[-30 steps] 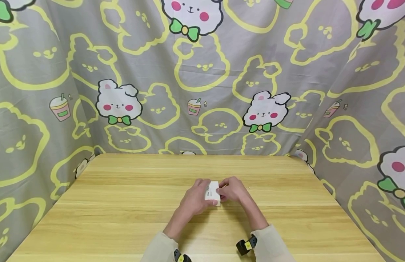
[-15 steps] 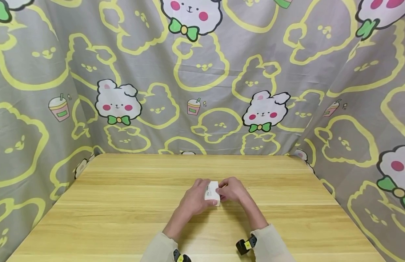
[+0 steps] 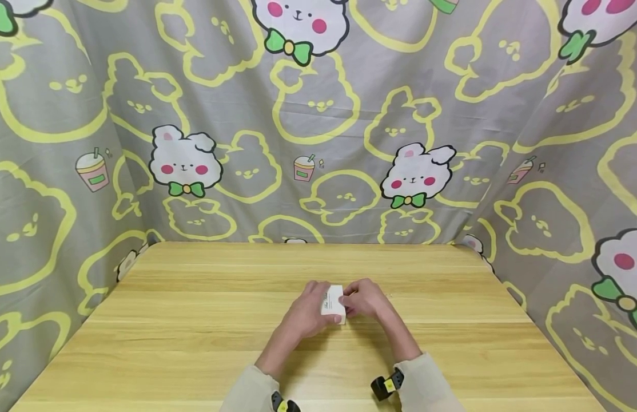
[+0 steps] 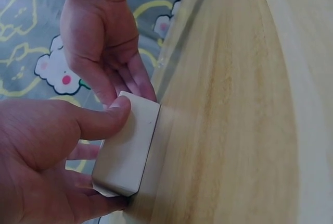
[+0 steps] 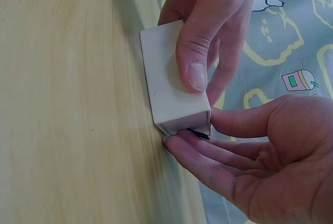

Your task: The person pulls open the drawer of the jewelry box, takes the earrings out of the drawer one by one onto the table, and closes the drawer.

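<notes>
A small white box (image 3: 333, 301) with dark lettering on its top sits on the wooden table between both hands. My left hand (image 3: 306, 312) grips it from the left, thumb on the near side and fingers round the far side. At the box's right end is my right hand (image 3: 367, 297), its thumb on the upper edge and fingertips at the lower edge, pinching that end. In the right wrist view a thin black tab (image 5: 199, 134) sticks out of this end beside the fingers. The box's inside is hidden.
The wooden table (image 3: 195, 326) reaches back to a grey curtain (image 3: 344, 131) with rabbit prints, which also hangs at both sides. A tiny pale speck (image 3: 391, 295) lies right of my right hand. Both wrists wear black straps with cameras.
</notes>
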`<state>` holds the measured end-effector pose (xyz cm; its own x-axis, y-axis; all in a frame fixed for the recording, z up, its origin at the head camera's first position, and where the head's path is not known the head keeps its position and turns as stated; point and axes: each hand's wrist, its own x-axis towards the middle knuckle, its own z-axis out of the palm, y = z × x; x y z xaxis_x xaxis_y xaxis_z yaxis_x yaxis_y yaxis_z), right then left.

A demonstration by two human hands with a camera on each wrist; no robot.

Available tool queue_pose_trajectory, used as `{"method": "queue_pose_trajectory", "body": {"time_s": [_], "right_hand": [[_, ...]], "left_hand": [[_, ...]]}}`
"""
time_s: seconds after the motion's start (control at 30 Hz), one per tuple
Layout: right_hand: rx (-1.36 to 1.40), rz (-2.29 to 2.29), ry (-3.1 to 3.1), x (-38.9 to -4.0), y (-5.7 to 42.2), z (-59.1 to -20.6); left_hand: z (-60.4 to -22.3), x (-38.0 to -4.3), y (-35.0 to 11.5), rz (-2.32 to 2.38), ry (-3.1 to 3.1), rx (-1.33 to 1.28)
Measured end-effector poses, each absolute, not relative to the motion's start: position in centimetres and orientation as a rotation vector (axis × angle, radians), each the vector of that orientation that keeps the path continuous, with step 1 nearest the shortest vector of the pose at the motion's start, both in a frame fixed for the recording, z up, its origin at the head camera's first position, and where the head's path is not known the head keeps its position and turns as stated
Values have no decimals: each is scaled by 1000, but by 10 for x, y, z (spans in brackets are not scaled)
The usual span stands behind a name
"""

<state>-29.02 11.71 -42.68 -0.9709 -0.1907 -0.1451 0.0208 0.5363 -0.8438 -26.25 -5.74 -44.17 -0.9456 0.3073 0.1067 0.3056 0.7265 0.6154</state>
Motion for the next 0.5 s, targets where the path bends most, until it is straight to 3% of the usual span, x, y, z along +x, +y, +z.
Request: {"method": "queue_pose_trajectory", "body": {"time_s": [0.5], "right_hand": [[-128, -1391, 2580, -288, 118, -424]], "left_hand": [[-430, -266, -67, 1196, 2819, 265]]}}
